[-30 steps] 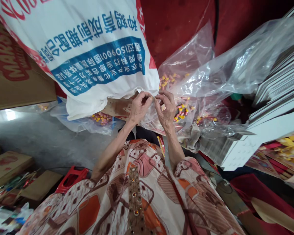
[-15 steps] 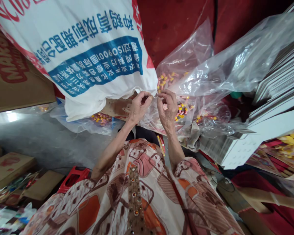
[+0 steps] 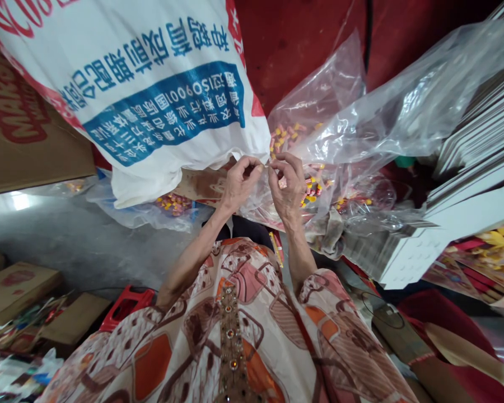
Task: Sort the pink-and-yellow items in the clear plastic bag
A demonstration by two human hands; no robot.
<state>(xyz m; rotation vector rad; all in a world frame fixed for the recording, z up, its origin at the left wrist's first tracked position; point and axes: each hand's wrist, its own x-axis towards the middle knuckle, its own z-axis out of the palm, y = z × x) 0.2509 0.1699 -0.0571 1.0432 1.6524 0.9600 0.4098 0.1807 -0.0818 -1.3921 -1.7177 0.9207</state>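
My left hand (image 3: 242, 183) is closed in a pinch near the lower right corner of a large white sack (image 3: 210, 137) with blue and red print. Facing it, almost fingertip to fingertip, my right hand (image 3: 288, 182) is also pinched. Whatever lies between the fingers is too small to make out. Beside and beneath my right hand spreads a clear plastic bag (image 3: 331, 134). Small pink-and-yellow pieces (image 3: 311, 190) lie in and around the plastic, several partly hidden by my right hand.
A tall stack of white card sheets (image 3: 466, 207) stands on the right. More pink-and-yellow pieces (image 3: 174, 204) sit in plastic below the sack. A brown carton (image 3: 33, 129) is at the left, a red stool (image 3: 128, 307) at lower left. Another person's arm (image 3: 466, 350) shows at lower right.
My right hand has shifted slightly left, closer to my left fingertips. The other person's arm at lower right has moved down. The sack and plastic stay put.
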